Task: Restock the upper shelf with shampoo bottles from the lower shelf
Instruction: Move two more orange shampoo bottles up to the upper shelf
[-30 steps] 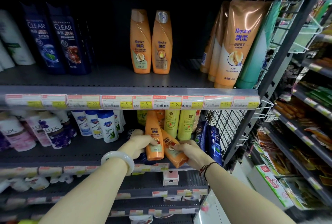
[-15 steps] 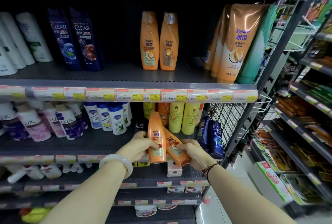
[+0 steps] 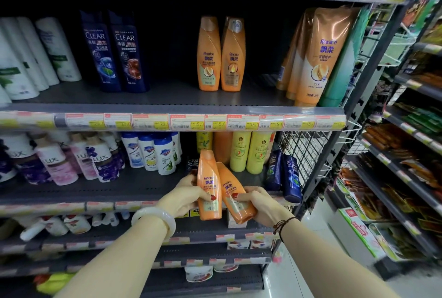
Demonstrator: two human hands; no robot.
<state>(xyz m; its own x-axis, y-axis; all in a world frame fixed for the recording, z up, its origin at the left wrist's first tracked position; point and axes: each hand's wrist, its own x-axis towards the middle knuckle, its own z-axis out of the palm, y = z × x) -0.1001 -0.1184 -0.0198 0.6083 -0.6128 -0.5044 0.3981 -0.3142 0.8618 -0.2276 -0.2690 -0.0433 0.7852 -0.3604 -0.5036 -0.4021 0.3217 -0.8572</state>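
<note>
My left hand [image 3: 185,196] grips an upright orange Rejoice shampoo bottle [image 3: 208,178] in front of the lower shelf [image 3: 100,188]. My right hand [image 3: 262,206] holds a second orange Rejoice bottle [image 3: 233,192], tilted to the right and touching the first. Both bottles are out past the lower shelf's front edge. On the upper shelf [image 3: 167,96] two matching orange bottles [image 3: 220,54] stand upright side by side in the middle, with bare shelf to their left and right.
Dark blue Clear bottles [image 3: 114,56] and white bottles [image 3: 31,58] stand left on the upper shelf, large Rejoice tubes [image 3: 315,56] at right. Below are Lux bottles [image 3: 57,161], white bottles, yellow bottles [image 3: 248,151], small Clear bottles [image 3: 284,175]. A wire rack [image 3: 303,154] closes the right end.
Both hands have drawn the two orange bottles out of the lower shelf toward me and slightly up. The view has tilted upward a little.
</note>
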